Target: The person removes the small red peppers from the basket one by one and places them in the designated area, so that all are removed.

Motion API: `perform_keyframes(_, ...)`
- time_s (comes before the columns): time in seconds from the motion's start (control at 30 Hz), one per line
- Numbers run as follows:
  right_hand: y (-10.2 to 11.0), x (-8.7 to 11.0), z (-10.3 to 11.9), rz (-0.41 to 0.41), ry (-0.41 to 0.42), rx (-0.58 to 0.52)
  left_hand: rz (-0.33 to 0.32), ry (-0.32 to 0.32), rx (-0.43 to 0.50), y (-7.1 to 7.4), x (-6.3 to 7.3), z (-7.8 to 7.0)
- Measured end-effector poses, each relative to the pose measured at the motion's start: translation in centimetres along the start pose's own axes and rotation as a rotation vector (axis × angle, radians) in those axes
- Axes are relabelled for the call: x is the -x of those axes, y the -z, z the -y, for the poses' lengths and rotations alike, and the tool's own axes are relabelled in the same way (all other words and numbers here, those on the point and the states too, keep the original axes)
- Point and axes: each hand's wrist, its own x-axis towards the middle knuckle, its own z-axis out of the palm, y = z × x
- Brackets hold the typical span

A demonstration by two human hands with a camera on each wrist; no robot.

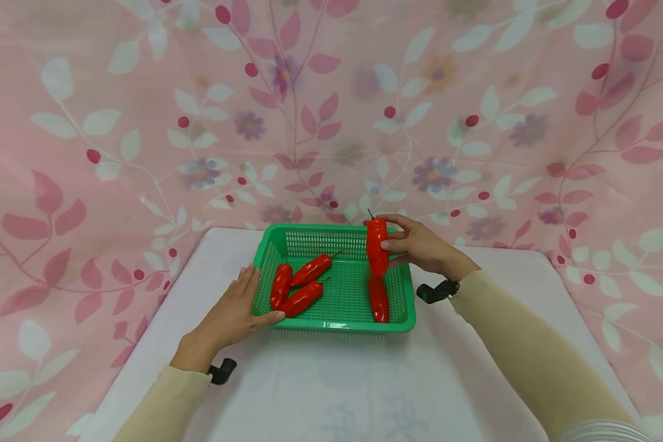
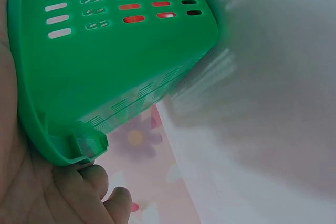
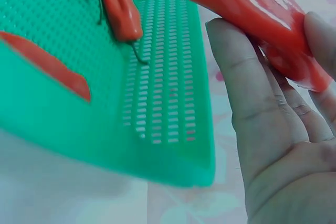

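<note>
My right hand (image 1: 420, 244) pinches a long red pepper (image 1: 377, 244) between thumb and fingers, stem end up, over the right side of a green plastic basket (image 1: 331, 325). Below it, a second red pepper (image 1: 378, 301) lies in the basket. The right wrist view shows the held pepper (image 3: 247, 3), glossy, across my fingers and outside the basket rim. My left hand (image 1: 232, 316) rests at the basket's front left corner, fingers extended along the left side and thumb on the front rim. In the left wrist view the palm lies against the rim.
Inside the basket's left half lie three more red peppers, among them one by the left wall (image 1: 281, 285). The basket stands on a white-covered table (image 1: 320, 380). A pink floral cloth (image 1: 331, 123) hangs behind it.
</note>
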Motion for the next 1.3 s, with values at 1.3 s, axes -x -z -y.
perform_keyframes(1.3,8.4,4.6,-5.8,-0.333,-0.116,0.081,-0.010,-0.063,-0.122,0.7,-0.1,0.2)
